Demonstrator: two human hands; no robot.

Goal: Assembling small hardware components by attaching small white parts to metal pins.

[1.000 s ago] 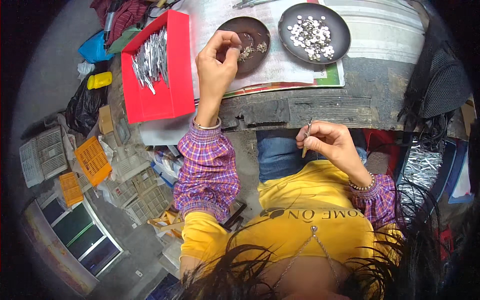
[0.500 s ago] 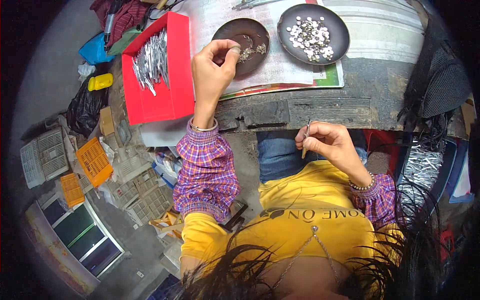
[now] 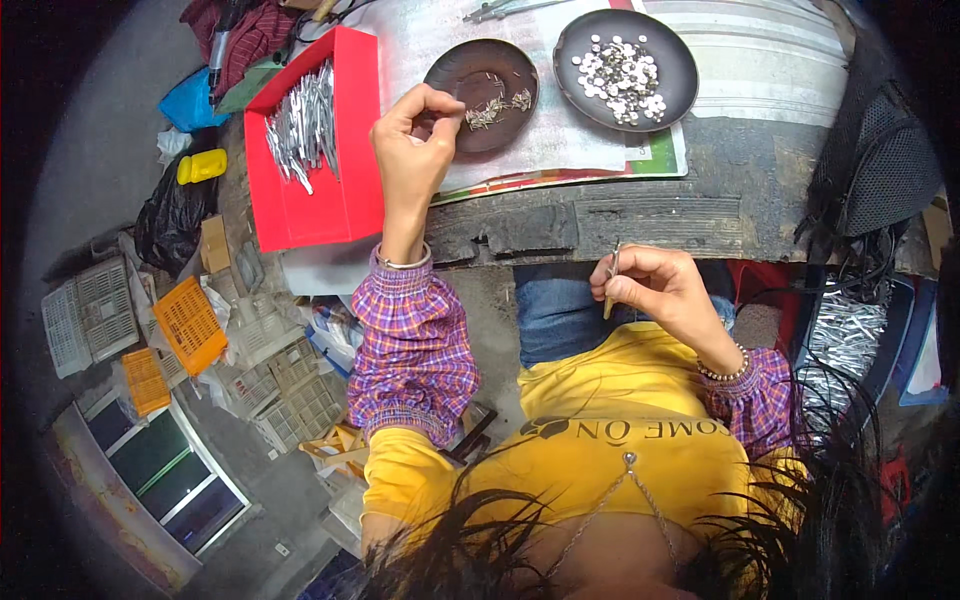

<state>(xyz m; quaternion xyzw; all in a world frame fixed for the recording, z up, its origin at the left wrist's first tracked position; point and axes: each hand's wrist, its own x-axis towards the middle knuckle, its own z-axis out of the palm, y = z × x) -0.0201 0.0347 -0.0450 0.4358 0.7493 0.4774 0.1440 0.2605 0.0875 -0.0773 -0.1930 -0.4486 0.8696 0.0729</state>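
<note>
My left hand (image 3: 415, 150) is at the left rim of a dark round dish (image 3: 465, 60) with a small pile of tiny metal pins (image 3: 485, 118). Its thumb and forefinger are pinched together; anything between them is too small to make out. Nearer my lap, my right hand (image 3: 655, 285) grips a slim metal piece (image 3: 609, 304), grey and pointed at the top, brass-coloured at its lower end. A second dark dish (image 3: 683, 75), to the right of the first, bears many small round white and silvery discs (image 3: 620, 80).
Left of the dishes, a red open box (image 3: 300, 215) contains many slender silver metal parts (image 3: 305, 125). A bin of similar parts (image 3: 845, 335) stands at my right, below a black mesh bag (image 3: 890, 170). Orange crates (image 3: 190, 325) lie on the floor at left.
My left hand has drawn slightly left and toward me, from over the pins to the dish's rim, still pinched. The right hand stays in place with the metal piece.
</note>
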